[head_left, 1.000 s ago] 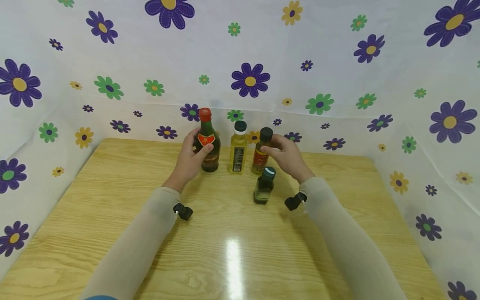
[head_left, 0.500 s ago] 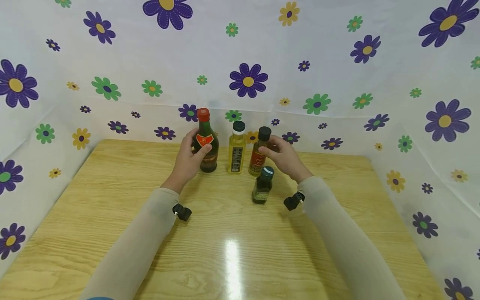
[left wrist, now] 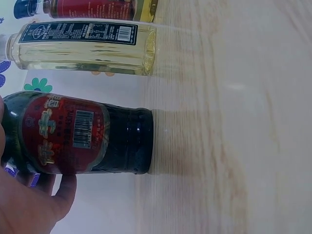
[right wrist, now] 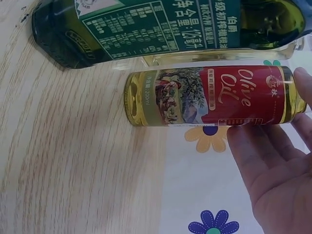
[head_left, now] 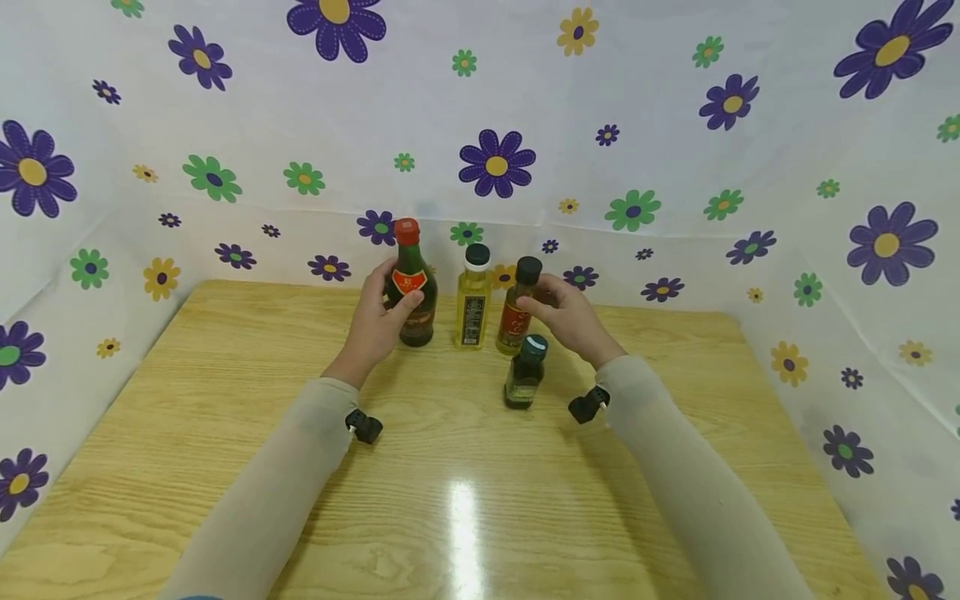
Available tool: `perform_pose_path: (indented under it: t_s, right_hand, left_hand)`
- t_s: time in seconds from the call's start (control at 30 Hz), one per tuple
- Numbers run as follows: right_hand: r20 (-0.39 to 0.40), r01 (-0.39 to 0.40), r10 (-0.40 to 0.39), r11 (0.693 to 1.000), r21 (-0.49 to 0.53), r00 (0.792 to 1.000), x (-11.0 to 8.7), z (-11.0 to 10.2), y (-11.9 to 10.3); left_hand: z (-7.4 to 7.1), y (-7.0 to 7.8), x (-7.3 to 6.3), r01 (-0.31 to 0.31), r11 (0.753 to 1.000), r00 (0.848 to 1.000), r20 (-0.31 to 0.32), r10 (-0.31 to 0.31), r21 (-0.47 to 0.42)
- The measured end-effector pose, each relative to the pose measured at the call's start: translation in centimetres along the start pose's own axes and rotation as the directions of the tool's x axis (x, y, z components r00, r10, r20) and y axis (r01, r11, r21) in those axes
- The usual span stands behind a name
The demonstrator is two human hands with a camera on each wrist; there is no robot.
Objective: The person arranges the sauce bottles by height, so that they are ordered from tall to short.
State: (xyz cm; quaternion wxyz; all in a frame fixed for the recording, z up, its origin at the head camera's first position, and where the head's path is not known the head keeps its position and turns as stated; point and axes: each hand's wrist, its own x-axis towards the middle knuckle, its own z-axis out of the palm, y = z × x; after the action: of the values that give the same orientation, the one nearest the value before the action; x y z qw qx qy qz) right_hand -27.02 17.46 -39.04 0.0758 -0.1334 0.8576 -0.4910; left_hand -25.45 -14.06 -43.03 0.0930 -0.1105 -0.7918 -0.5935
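Note:
In the head view my left hand [head_left: 377,321] grips a dark green glass bottle [head_left: 418,321] with a red cap, thumb across its front. The left wrist view shows this bottle's red label [left wrist: 66,134] with a barcode. My right hand [head_left: 573,317] holds a slim olive oil bottle [head_left: 513,323] with a black cap between thumb and fingers. Its red label reads "Olive Oil" in the right wrist view. Whether its base touches the table cannot be told. Between the hands stands a clear bottle of yellow oil [head_left: 472,321]. A small dark green bottle [head_left: 524,383] stands in front of the olive oil bottle.
The wooden table [head_left: 405,500] has a bright light reflection near its front. A white cloth with flower prints [head_left: 420,100] hangs behind it and along both sides. Black wrist cameras [head_left: 365,426] sit on both sleeves [head_left: 675,450].
The olive oil bottle in my right hand has shifted very slightly nearer to the viewer. My left hand keeps its grip on the red-capped bottle, and the other bottles stay in place.

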Motion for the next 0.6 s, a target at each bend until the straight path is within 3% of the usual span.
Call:
perform_pose_path:
  t_s: [0.23, 0.6]
  right_hand:
    - [0.040, 0.000, 0.000, 1.000, 0.009, 0.999, -0.2, -0.1, -0.1]
    - [-0.058, 0.024, -0.025, 1.000, -0.002, 0.998, -2.2, -2.2, 0.5]
  left_hand:
    - [0.1, -0.2, 0.0, -0.001, 1.000, 1.000, -0.001, 0.001, -0.008]
    - [0.1, -0.3, 0.1, -0.011, 1.000, 1.000, 0.001, 0.011, -0.027]
